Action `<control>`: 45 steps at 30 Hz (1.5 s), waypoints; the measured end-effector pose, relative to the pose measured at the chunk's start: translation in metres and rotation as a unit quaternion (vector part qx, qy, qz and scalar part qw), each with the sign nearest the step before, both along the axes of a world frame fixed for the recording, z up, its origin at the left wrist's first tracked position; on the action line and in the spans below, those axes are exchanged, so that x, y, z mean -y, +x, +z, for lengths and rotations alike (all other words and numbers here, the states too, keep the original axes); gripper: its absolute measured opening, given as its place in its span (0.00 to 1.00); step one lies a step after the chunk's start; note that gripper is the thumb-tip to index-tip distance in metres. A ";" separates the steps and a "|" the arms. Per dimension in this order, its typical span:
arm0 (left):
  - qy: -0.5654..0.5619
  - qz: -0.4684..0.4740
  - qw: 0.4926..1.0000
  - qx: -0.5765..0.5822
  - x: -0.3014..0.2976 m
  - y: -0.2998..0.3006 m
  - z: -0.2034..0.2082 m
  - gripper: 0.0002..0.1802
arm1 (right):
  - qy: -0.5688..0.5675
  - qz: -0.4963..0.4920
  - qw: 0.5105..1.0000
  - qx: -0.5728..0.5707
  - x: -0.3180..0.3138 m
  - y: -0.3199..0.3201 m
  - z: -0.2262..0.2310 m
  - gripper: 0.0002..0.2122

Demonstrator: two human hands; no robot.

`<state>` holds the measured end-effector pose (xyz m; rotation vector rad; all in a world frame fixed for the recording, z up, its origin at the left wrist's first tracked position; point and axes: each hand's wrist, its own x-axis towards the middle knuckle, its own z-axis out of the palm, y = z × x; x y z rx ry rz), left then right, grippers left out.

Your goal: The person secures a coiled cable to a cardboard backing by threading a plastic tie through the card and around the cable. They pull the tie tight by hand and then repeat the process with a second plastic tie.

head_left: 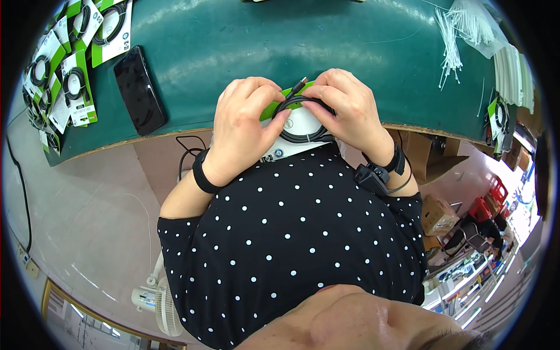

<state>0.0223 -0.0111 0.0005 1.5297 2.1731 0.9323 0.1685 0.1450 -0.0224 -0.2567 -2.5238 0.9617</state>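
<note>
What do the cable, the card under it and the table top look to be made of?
Cable: black rubbery plastic sheath, matte, bending easily in a coil. Card: green and white printed cardboard, apparently, flat and thin. Table top: dark green, glossy, light streaks reflecting; perhaps painted or laminated.

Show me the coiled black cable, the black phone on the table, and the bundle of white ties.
Coiled black cable (303, 136), head view, lower loop.
Flat black phone (139, 89), head view, screen middle.
Bundle of white ties (452, 41), head view, mid-bundle.

left hand (245, 125) and right hand (347, 108) close together, fingers curled and pinching, wrists bent inward
</note>
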 end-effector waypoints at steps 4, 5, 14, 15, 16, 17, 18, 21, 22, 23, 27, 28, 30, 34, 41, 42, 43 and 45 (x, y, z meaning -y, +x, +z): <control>-0.016 -0.001 1.000 0.024 0.008 0.004 0.005 0.12 | -0.008 0.027 0.999 -0.025 0.003 0.005 -0.005 0.08; -0.012 -0.002 0.999 0.034 0.009 0.006 0.004 0.11 | -0.012 0.035 0.999 -0.031 0.004 0.006 -0.006 0.08; -0.012 -0.009 0.996 0.089 0.016 0.012 0.006 0.11 | -0.041 0.051 0.996 -0.054 0.010 0.017 -0.008 0.09; -0.012 -0.011 0.995 0.097 0.016 0.012 0.006 0.11 | -0.043 0.051 0.996 -0.056 0.011 0.017 -0.008 0.09; -0.013 -0.013 0.995 0.097 0.017 0.012 0.007 0.11 | -0.044 0.050 0.996 -0.058 0.011 0.017 -0.007 0.09; -0.016 -0.012 0.994 0.109 0.019 0.011 0.008 0.11 | -0.046 0.049 0.996 -0.059 0.012 0.018 -0.007 0.09; -0.017 -0.010 0.993 0.120 0.020 0.010 0.008 0.11 | -0.045 0.048 0.996 -0.059 0.012 0.018 -0.008 0.09; -0.038 0.001 0.983 0.180 0.018 0.009 0.012 0.12 | -0.041 0.049 0.995 -0.079 0.013 0.018 -0.011 0.09; -0.060 0.012 0.972 0.226 0.016 0.008 0.015 0.13 | -0.040 0.049 0.995 -0.078 0.013 0.019 -0.010 0.09; -0.082 0.023 0.959 0.272 0.015 0.007 0.018 0.13 | -0.042 0.052 0.995 -0.080 0.013 0.019 -0.007 0.10; -0.162 0.004 0.883 0.440 0.015 -0.002 0.023 0.18 | -0.043 0.063 0.993 -0.091 0.011 0.020 0.001 0.12; -0.161 0.004 0.883 0.441 0.016 -0.002 0.022 0.18 | -0.039 0.066 0.992 -0.096 0.012 0.020 0.002 0.12; -0.178 0.006 0.873 0.453 0.017 -0.003 0.021 0.18 | -0.035 0.070 0.992 -0.101 0.013 0.019 0.003 0.12; -0.159 0.020 0.871 0.464 0.019 -0.001 0.020 0.16 | -0.023 0.056 0.993 -0.101 0.014 0.015 0.007 0.12; -0.153 0.049 0.846 0.508 0.027 0.002 0.013 0.15 | -0.030 0.129 0.986 -0.096 0.013 0.014 0.013 0.12; -0.156 0.050 0.842 0.514 0.028 0.002 0.012 0.14 | -0.030 0.129 0.987 -0.095 0.013 0.014 0.013 0.12; -0.159 0.051 0.838 0.520 0.029 0.002 0.011 0.14 | -0.030 0.135 0.986 -0.092 0.013 0.015 0.012 0.12; -0.156 0.054 0.834 0.527 0.029 0.002 0.011 0.13 | -0.032 0.147 0.985 -0.086 0.014 0.015 0.011 0.12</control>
